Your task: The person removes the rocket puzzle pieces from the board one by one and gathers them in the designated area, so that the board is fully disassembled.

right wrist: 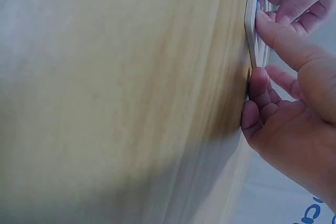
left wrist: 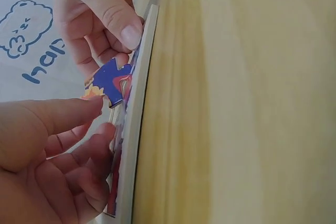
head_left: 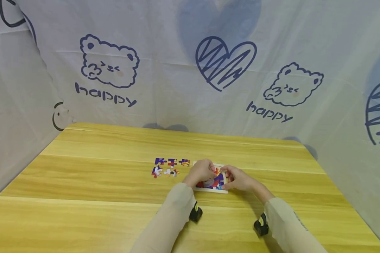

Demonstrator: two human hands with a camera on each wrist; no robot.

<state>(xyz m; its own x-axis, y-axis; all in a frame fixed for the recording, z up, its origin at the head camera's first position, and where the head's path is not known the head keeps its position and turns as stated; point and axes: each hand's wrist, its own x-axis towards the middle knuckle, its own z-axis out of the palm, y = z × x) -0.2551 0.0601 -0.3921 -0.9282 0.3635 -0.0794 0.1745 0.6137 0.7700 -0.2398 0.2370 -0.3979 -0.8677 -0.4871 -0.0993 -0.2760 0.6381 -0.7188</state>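
A jigsaw puzzle tray (head_left: 210, 190) with a pale rim lies on the table, partly filled with purple, red and white picture pieces. My left hand (head_left: 203, 171) is over it; in the left wrist view that hand (left wrist: 63, 156) pinches a purple puzzle piece with orange markings (left wrist: 107, 81) between thumb and fingers. The piece is tilted above the tray's surface, one side close to the laid pieces. At the tray's right side my right hand (head_left: 239, 178) grips the edge. In the right wrist view, its thumb (right wrist: 281, 38) lies over the rim and its fingers curl against the outer side.
Several loose puzzle pieces (head_left: 169, 162) lie in two rows left of the tray. The wooden table (head_left: 92, 175) reaches back to a white cloth (head_left: 164, 88) printed with bears and hearts. Black wrist cameras (head_left: 195, 213) sit beneath both sleeves.
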